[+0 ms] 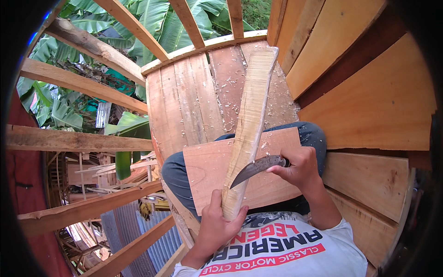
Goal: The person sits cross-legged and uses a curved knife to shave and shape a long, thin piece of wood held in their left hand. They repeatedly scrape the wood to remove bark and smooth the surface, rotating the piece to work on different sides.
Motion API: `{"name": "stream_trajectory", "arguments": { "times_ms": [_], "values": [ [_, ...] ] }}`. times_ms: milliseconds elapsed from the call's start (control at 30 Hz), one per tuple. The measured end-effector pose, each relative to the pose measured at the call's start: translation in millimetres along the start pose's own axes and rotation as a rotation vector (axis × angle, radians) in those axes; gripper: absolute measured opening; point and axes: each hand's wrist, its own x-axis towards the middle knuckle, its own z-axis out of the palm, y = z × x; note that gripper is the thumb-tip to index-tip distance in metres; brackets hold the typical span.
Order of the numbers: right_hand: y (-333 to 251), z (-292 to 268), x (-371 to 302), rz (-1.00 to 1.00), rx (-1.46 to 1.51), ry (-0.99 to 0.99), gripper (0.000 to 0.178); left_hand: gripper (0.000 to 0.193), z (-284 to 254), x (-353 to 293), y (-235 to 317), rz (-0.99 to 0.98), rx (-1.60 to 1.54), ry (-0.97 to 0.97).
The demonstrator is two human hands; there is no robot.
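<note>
A: Nearest the camera, what does the left hand hold?

B: It is clenched around the lower end of a long pale wooden stick; the stick runs up from that grip toward one o'clock, its far tip resting over the plank floor.

A: And the right hand?

B: At about three o'clock from the left, closed on the handle of a curved dark knife; the blade points toward nine o'clock and its edge touches the stick's right side, just above the left hand.

A: What lies under them?

B: A flat reddish board across the person's lap, on knees in blue jeans; the stick crosses over it.

A: Farther out?

B: The floor is strewn with pale wood shavings; at two to four o'clock stand broad wall planks; at nine to twelve o'clock open timber framing, with banana leaves beyond and corrugated metal sheets below at seven o'clock.
</note>
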Motion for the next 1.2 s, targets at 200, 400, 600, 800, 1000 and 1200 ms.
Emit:
{"name": "stream_trajectory", "arguments": {
  "times_ms": [200, 400, 600, 800, 1000, 1200],
  "values": [
    [61, -21, 15, 0.388, 0.153, 0.2, 0.06, 0.041, 7, -16, -9, -0.066, -0.108, -0.171],
    [-10, 8, -12, 0.037, 0.132, -0.134, 0.054, 0.042, 4, 7, -15, 0.031, -0.087, -0.054],
    [13, 8, 3, 0.179, 0.11, 0.004, 0.053, 0.043, 3, 1, -11, -0.041, -0.124, -0.141],
    [50, -8, 14, 0.375, 0.057, 0.026, 0.051, 0.042, 1, -5, -13, -0.104, -0.133, -0.197],
    [-5, 19, -17, 0.014, 0.173, -0.146, 0.057, 0.041, 1, 11, -23, -0.026, -0.23, -0.172],
    [15, 13, 0, -0.055, -0.005, -0.001, 0.063, 0.042, 4, 3, -27, -0.105, -0.279, -0.208]
  ]
}}
